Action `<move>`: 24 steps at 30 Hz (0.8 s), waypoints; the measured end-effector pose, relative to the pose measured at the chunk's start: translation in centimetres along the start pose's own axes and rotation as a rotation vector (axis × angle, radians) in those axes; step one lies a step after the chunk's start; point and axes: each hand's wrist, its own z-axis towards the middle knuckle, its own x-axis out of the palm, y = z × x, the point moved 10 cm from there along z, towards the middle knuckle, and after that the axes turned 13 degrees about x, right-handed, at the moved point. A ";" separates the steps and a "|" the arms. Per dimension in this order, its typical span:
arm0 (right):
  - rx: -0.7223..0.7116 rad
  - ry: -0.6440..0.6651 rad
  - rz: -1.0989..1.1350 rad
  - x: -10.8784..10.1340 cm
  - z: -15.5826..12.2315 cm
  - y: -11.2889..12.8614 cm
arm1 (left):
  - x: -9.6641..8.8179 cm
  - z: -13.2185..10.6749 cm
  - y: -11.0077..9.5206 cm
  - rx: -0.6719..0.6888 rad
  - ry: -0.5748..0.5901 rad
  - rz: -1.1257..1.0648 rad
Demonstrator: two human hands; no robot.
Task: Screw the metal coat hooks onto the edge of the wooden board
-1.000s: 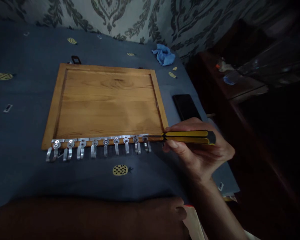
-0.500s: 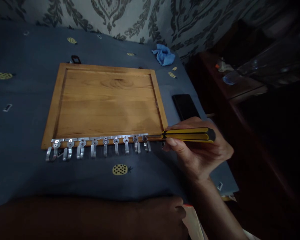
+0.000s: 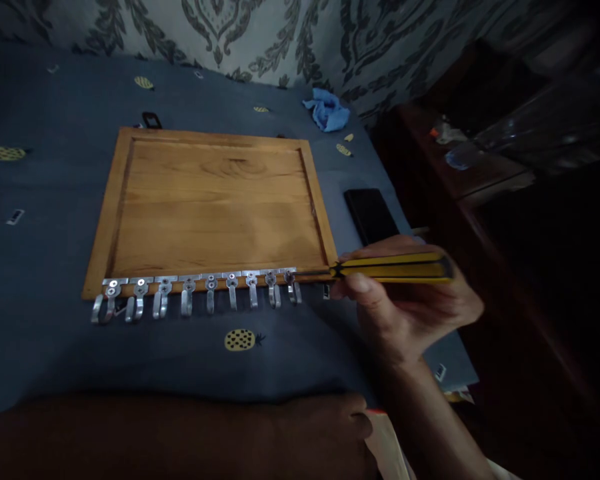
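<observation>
My right hand [image 3: 410, 313] is closed round the yellow and black handle of a screwdriver [image 3: 390, 269]. Its shaft points left, with the tip at the rightmost hook of a metal hook rail [image 3: 211, 280]. This rail, with several silver double hooks and screws, runs along the near edge of a framed wooden board [image 3: 220, 200] lying flat. Across the bottom lies my left forearm, and my left hand [image 3: 325, 427] is dark with its fingers curled. A pale item with a red edge [image 3: 387, 440] shows beside those fingers; whether they grip it is unclear.
The board lies on a grey-blue pineapple-print cloth [image 3: 45, 267]. Right of it is a black flat object [image 3: 371, 215]. A crumpled blue cloth [image 3: 327, 110] lies near the patterned wall. Dark wooden furniture [image 3: 485, 177] stands beyond the right edge.
My right hand and the screwdriver handle have shifted a little to the right, and the handle looks turned. The tip stays by the rightmost hook. Board and left hand look unmoved.
</observation>
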 end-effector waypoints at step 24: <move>0.024 0.023 0.002 0.2 0.0 -0.1 | 0.4 0.0 0.0 0.007 0.036 -0.074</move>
